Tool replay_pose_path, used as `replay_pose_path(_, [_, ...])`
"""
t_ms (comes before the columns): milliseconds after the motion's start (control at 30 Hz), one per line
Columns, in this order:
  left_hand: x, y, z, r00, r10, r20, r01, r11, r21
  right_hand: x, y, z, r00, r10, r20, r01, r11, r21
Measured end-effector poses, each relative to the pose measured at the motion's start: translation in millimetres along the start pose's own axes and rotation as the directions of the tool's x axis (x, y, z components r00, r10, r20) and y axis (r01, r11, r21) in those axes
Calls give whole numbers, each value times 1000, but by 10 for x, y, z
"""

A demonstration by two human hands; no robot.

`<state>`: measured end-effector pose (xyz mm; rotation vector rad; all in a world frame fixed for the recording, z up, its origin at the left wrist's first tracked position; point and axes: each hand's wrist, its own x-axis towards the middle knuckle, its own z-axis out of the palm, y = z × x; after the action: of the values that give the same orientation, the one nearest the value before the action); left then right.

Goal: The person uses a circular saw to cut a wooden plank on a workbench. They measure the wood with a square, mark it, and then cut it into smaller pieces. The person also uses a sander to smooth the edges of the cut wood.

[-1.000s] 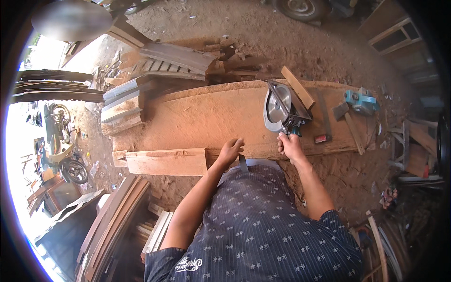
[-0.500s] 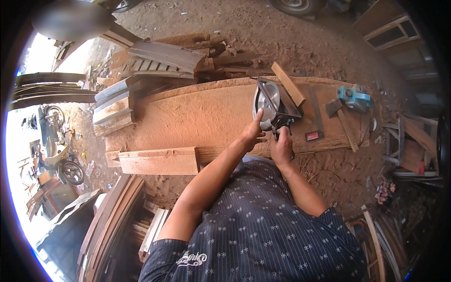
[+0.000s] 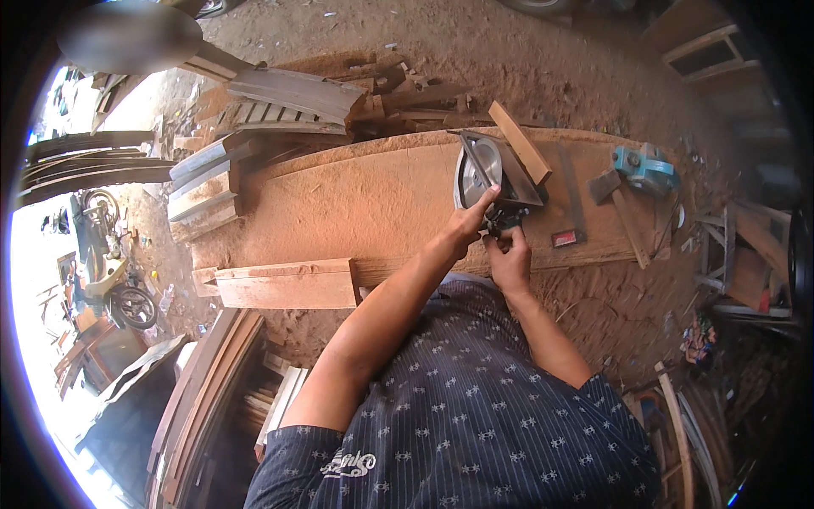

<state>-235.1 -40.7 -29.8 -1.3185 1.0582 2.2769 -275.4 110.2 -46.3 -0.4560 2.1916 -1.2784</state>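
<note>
A circular saw (image 3: 518,181) lies tilted on the sawdust-covered workbench (image 3: 373,204), its round blade and flat base plate showing. My left hand (image 3: 468,224) is closed on the saw's near left side, one digit stretched up along the lower edge of the blade. At the saw's near end, my right hand (image 3: 510,260) pinches a dark part of it with thumb and forefinger. Exactly which part is too small to make out. A narrow wooden board (image 3: 521,142) lies slantwise right behind the saw.
Right of the saw are a small red box (image 3: 563,239), a hammer (image 3: 626,222) and a teal power planer (image 3: 646,169). A wooden piece (image 3: 288,283) lies along the bench's near left edge. Scrap timber (image 3: 297,95) is piled beyond. Planks (image 3: 199,399) stand at lower left.
My left hand has shifted slightly right and its digit now points up to the right across the saw. My right hand's fingers have moved a little on the saw's near end. The view has shifted slightly.
</note>
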Motion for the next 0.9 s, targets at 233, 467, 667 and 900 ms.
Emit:
replay_pose_path(233, [-170,114,95,980,-22,-197,19,1000,-20,-81,-347,-62,991,-128,-42,111,954,-279])
replay_pose_path(467, [-45,35,62,977,-32,-212,54,993,100,-55,-315,-67,998,-36,-48,20,958,-286])
replay_pose_path(667, [176,-134,-81,993,40,-109,-22,987,161,-23,-211,-22,999,-4,-35,-5,964,-267])
replay_pose_path(900, [-9,-11,31,958,-5,-286,23,998,57,0,-10,14,750,419,511,-607,130,784])
